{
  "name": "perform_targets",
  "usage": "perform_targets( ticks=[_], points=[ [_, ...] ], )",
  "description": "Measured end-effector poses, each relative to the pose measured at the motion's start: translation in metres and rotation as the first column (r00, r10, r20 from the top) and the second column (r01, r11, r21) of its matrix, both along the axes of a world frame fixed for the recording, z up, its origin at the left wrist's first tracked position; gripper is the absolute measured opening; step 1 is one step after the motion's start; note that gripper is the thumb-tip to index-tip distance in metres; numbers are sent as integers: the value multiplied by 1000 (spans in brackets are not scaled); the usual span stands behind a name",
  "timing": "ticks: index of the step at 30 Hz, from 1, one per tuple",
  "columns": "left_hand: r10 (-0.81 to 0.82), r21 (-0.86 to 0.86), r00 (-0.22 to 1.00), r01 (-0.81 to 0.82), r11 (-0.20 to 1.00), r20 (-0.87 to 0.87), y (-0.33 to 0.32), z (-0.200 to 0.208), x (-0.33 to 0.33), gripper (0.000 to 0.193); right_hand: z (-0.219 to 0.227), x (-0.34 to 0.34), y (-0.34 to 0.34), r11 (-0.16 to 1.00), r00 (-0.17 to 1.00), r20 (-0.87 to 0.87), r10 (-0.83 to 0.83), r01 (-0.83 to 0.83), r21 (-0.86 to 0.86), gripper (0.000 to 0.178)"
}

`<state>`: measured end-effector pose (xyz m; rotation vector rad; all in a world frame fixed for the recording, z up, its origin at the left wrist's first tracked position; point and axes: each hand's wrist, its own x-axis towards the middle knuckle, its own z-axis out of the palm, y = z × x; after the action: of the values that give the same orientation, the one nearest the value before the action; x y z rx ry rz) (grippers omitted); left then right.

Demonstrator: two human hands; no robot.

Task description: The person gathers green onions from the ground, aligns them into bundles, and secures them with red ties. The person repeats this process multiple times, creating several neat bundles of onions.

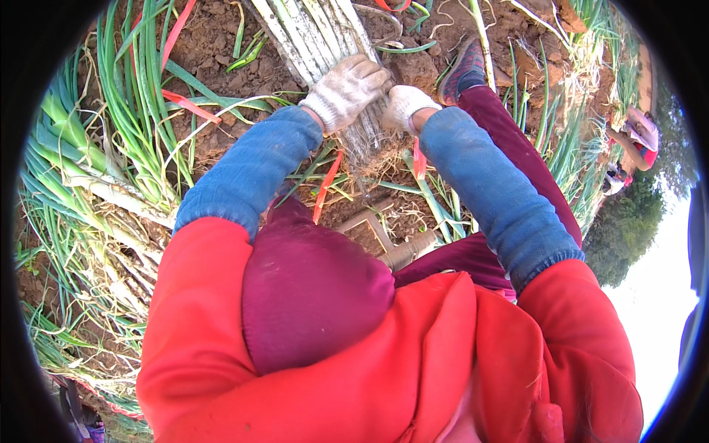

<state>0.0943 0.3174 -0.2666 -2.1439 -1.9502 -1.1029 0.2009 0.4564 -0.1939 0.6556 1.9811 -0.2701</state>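
Red jacket [332, 376] foremost, a worker's gloved left grip [347, 92] curls over a pale stalk bundle [306, 33] above brown soil [210, 40], its hold unclear; the right grip [408, 107] is balled beside it.

Off-white, blue, red and maroon against reddish-brown soil [225, 37].
The left hand [347, 90] and right hand [408, 107] wear plain off-white gloves, the left one smudged grey-brown over the fingers. Nearer the body than the hands, the sleeve covers [258, 162] are mottled blue, the jacket [332, 376] solid bright red and the trousers [314, 288] solid maroon. Ahead of the left hand, the stalks [310, 37] are white with grey-black streaks; just behind it, their roots [374, 159] turn tan. Left of that hand, leaves [74, 140] run light to deep green beside a coral-red ribbon [190, 105].
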Motion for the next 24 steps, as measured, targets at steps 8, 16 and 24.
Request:
perform_targets(
  ticks=[8, 16, 24],
  points=[
    [10, -51, 1000, -10, 999, -16, 1, 4, 2, 33, 18, -12, 4, 999, 998, 43, -51, 51, 1, 50],
    [42, -114, 999, -39, 993, 27, 1, 8, 6, 35, 37, -9, -10, 969, 972, 50, 232, -235, 78, 29],
    [37, -64, 993, -30, 997, 108, -4, 7, 14, 66, 29, -1, 5, 959, 962, -17, 274, -272, 79, 27]
  ],
)
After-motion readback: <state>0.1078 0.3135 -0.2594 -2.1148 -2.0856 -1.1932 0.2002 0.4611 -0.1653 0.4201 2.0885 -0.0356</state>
